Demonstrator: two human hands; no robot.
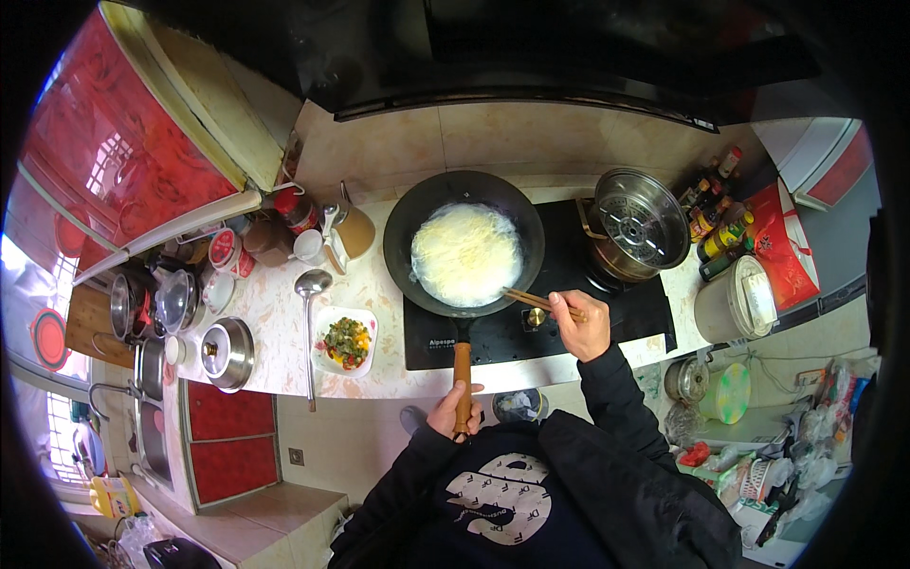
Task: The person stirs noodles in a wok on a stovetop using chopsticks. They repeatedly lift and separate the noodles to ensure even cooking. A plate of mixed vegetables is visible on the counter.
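My left hand (pixel 451 412) grips the wooden handle (pixel 463 370) of a dark wok (pixel 398 242) on the black cooktop (pixel 434 355). Pale yellow noodles (pixel 466 252) lie in whitish, frothy liquid inside the wok. With my right hand (pixel 584 327) I hold wooden chopsticks (pixel 530 297), whose tips reach the near right edge of the noodles. Left of the cooktop, a square white dish (pixel 375 321) holds chopped green, red and yellow food (pixel 347 343). Beside that dish a long-handled metal ladle (pixel 311 284) rests on the counter.
A steel steamer pot (pixel 633 227) stands on the cooktop's right side. Beyond it are several sauce bottles (pixel 721 235) and a lidded white bucket (pixel 732 302). At the left are a domed metal lid (pixel 229 353), jars (pixel 269 242) and a sink (pixel 153 434). A dark range hood (pixel 533 64) overhangs the back.
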